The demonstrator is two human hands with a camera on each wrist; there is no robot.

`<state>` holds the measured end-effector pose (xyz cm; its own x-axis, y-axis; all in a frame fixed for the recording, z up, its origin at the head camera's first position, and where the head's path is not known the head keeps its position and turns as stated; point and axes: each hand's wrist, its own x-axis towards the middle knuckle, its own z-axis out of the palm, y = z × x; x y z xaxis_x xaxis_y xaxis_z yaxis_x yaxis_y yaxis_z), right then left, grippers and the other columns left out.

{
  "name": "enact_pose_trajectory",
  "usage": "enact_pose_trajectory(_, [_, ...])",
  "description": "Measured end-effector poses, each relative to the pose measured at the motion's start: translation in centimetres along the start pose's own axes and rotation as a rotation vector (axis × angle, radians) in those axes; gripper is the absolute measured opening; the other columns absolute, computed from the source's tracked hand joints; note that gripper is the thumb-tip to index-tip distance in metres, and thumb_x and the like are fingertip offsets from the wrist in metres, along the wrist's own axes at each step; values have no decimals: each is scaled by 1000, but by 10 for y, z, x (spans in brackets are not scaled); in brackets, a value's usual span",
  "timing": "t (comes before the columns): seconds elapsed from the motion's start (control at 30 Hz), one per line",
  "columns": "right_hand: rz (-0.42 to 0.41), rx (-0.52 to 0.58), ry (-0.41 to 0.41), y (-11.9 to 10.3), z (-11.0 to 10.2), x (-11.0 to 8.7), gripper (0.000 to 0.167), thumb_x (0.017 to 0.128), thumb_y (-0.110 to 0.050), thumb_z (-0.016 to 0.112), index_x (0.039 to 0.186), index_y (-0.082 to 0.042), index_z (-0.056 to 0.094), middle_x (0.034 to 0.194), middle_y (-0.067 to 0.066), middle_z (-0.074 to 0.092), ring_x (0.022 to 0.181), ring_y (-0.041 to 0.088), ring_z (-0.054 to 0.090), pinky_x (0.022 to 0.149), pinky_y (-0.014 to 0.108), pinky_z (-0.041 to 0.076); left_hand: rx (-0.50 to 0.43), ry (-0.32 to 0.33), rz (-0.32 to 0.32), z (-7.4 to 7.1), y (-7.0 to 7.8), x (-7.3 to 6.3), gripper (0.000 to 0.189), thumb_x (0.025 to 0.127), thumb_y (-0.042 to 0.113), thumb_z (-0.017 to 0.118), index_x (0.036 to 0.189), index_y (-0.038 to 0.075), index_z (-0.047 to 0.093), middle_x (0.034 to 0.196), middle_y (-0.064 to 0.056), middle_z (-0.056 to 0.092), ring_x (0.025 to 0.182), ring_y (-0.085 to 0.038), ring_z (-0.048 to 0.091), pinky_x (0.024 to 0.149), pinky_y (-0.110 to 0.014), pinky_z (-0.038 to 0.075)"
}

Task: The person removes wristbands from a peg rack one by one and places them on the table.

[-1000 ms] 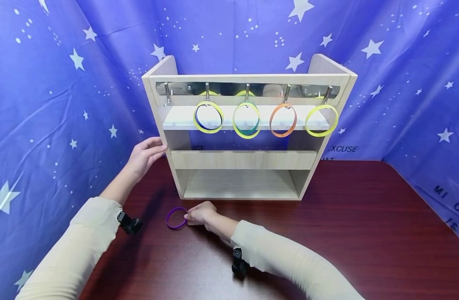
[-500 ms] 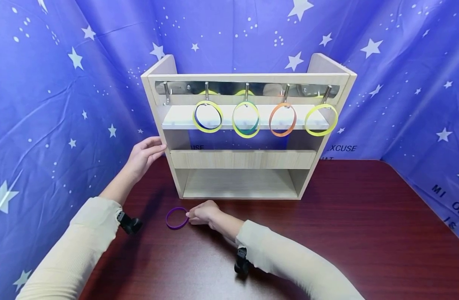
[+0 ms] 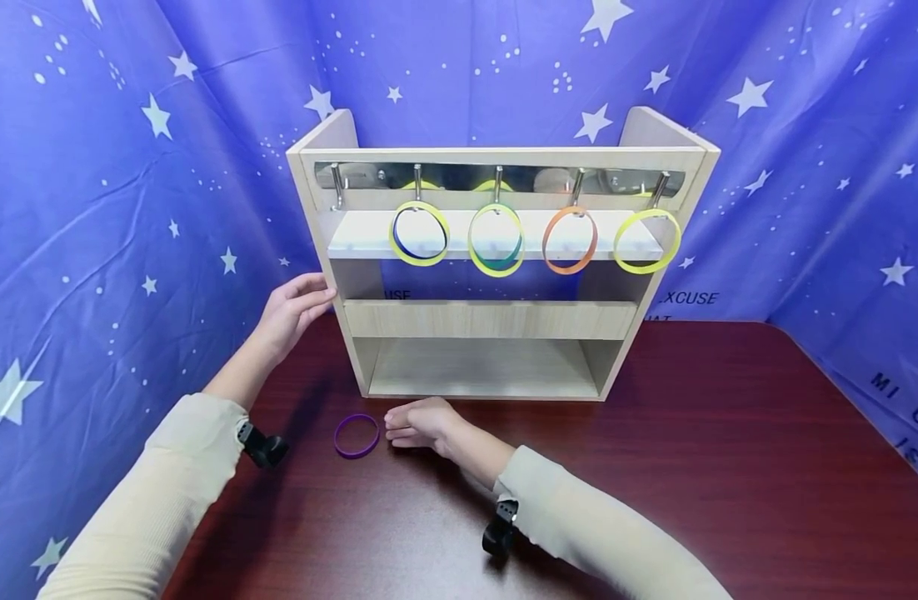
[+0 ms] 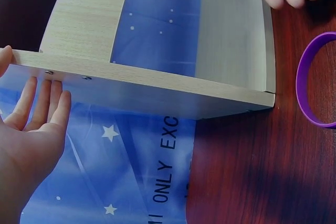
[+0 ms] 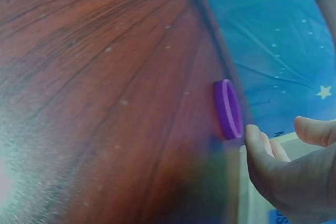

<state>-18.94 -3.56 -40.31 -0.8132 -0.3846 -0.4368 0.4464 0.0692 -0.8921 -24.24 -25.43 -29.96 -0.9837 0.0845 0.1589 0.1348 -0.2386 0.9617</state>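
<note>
Purple ring (image 5: 222, 109) lies flat on the table (image 3: 729, 467), just beside our right hand (image 3: 425, 423), whose thumb and fingers stand apart around nothing. With our left hand (image 3: 288, 312), fingers nearly straight, we touch the left side of the wooden rack (image 3: 491, 320).

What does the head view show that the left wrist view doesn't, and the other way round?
Only the head view: the metal hooks, the hung rings, including the orange ring, and the cream sleeves.

Only the left wrist view: screw heads on the outer face of the rack.

Both: the purple ring on the table, though the frame edge cuts it off in the left wrist view; the left hand touching the rack's side; the right hand, just its fingers in the left wrist view; and the starry curtain.
</note>
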Motion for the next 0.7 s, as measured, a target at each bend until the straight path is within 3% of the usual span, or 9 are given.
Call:
enact_pose_trajectory(0.2, [-16,60,-42,-16,-5,-9,34,92,2,56,124,13,55,130,32,55,108,33,67,98,40,52,-4,8,0,0,-1,-2,24,91,-7,50,96,14,61,93,4,63,88,-3,64,85,-13,53])
enact_pose_trajectory(0.43, [-64,107,-50,-37,-9,-22,36,91,3,57,126,11,54,126,28,60,92,19,70,95,36,54,-18,10,1,0,0,-2,25,91,-6,51,94,15,63,93,4,63,88,-3,64,85,-13,53])
enact_pose_trajectory(0.7, [-119,159,-78,-61,-14,-40,37,93,3,56,129,9,53,131,31,55,103,22,68,97,35,53,4,4,1,0,0,1,24,92,-6,50,96,14,62,93,4,63,89,-3,64,86,-13,53])
